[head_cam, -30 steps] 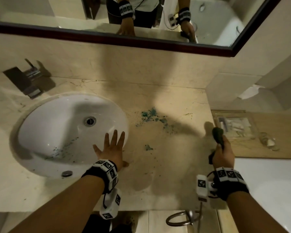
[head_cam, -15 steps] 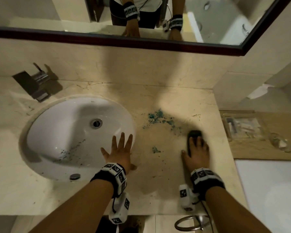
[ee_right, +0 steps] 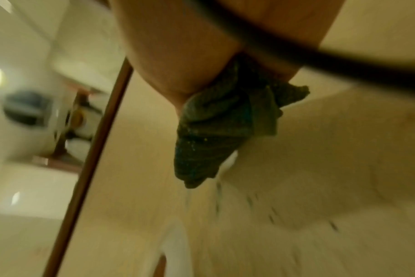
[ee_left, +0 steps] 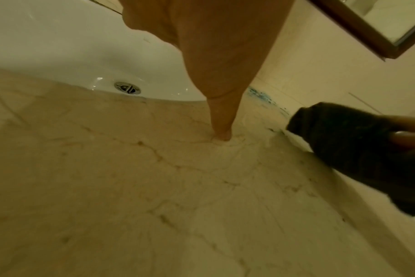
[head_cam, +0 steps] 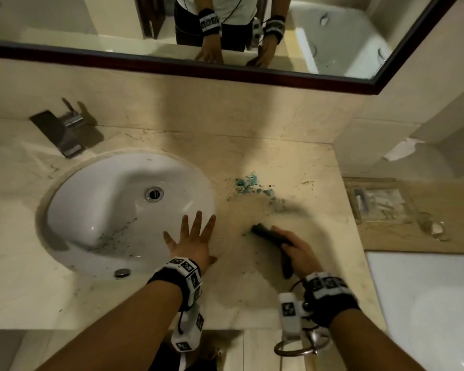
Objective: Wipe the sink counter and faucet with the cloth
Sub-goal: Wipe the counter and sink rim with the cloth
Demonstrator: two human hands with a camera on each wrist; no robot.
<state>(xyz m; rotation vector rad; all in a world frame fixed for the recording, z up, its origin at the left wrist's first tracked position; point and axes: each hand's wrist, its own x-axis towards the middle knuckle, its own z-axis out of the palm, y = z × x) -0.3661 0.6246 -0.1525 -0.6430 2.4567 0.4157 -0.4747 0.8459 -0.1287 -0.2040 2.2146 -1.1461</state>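
Now the cloth (head_cam: 272, 241) is down on the counter (head_cam: 252, 285), bunched dark under the right hand (head_cam: 295, 250), whose fingers curl over it and grip it. Its long axis runs from the wrist up and left, toward the basin (head_cam: 113, 210). Blue-green residue (head_cam: 248, 183) lies further back, toward the wall, well clear of the cloth's leading end, so the next pass looks like a push away from the body. Right hand is plainly the nearer one. Left hand (head_cam: 194, 241) lies flat, fingers spread and straight, on the basin's near rim, thumb tip touching the counter, holding nothing. Faucet (head_cam: 62, 132) sits far left at the back, untouched; judging by that, 1 surface is underway, 1 remains.
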